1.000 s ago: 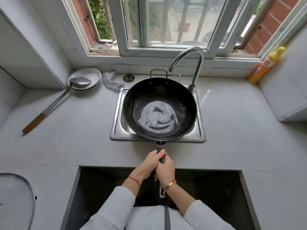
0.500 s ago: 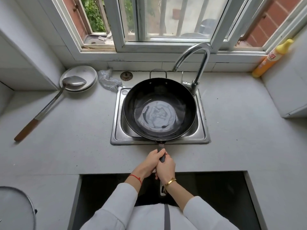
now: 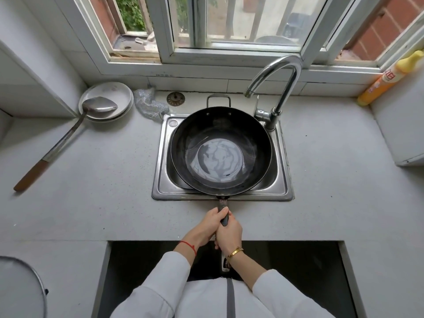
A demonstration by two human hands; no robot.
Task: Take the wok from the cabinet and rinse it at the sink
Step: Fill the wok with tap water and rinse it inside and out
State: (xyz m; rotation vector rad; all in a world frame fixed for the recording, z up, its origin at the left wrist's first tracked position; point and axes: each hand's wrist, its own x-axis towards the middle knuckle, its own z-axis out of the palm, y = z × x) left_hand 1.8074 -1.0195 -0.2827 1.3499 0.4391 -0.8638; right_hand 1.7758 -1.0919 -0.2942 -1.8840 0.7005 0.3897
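A black wok (image 3: 183, 152) sits over the steel sink (image 3: 283, 189), covering most of the basin. A shallow pool of water swirls in its bottom. Its long dark handle points toward me across the counter. My left hand (image 3: 210, 222) and my right hand (image 3: 229, 232) are both wrapped around that handle, left just ahead of right. The chrome tap (image 3: 278, 72) arches behind the wok's right rim; no water stream shows from its spout.
A ladle (image 3: 62, 143) rests in white bowls (image 3: 114, 92) at the back left. A wire scrubber (image 3: 148, 104) and drain plug (image 3: 175, 98) lie behind the sink. A yellow bottle (image 3: 387, 79) stands at the back right. A glass lid (image 3: 18, 288) lies near left. A dark opening (image 3: 298, 260) is below me.
The water in the wok has swirled into a new pattern while both hands keep hold of the handle. The view has shifted slightly; the wok stays over the sink.
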